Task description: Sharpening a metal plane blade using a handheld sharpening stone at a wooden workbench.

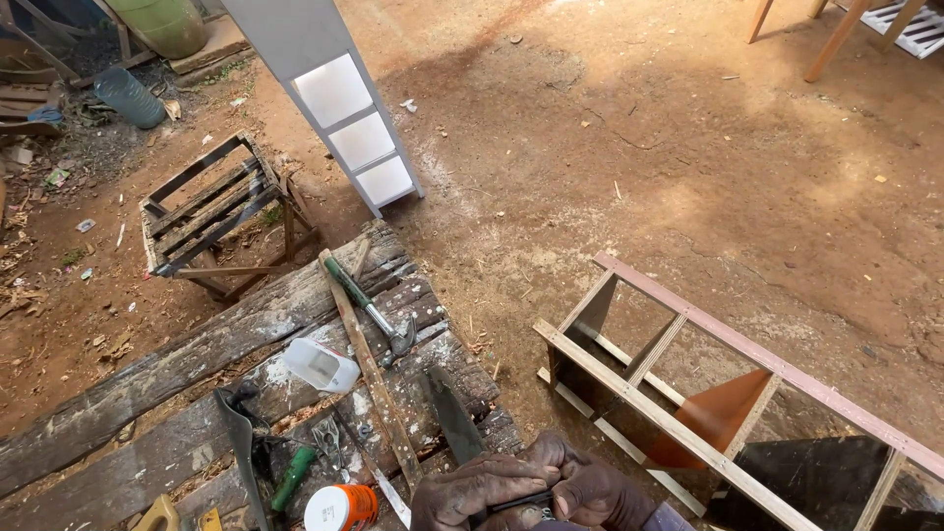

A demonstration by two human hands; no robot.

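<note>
A thin dark tool (pixel 519 501), kind not discernible, sits at the bottom edge, pinched between both hands; left hand (pixel 474 492) closed over one end, right hand (pixel 595 489) curled round the other; grip should stay close and firm. Workbench (pixel 197 364) beside them carries hammer (pixel 372 310), white tub (pixel 320 365), pliers (pixel 328 441).

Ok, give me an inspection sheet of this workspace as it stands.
Surface: weathered grey plank bench, paint-stained.
Job's things: thin dark rod-like piece pinched between both hands.
Clutter: green-handled claw hammer, clear plastic tub, pliers, orange can with white lid.
Grippers: left hand and right hand closed together on the piece.
Cables: nothing seen.
Surroundings: dirt ground, wooden shelf frame, slatted crate, white panelled unit.
</note>
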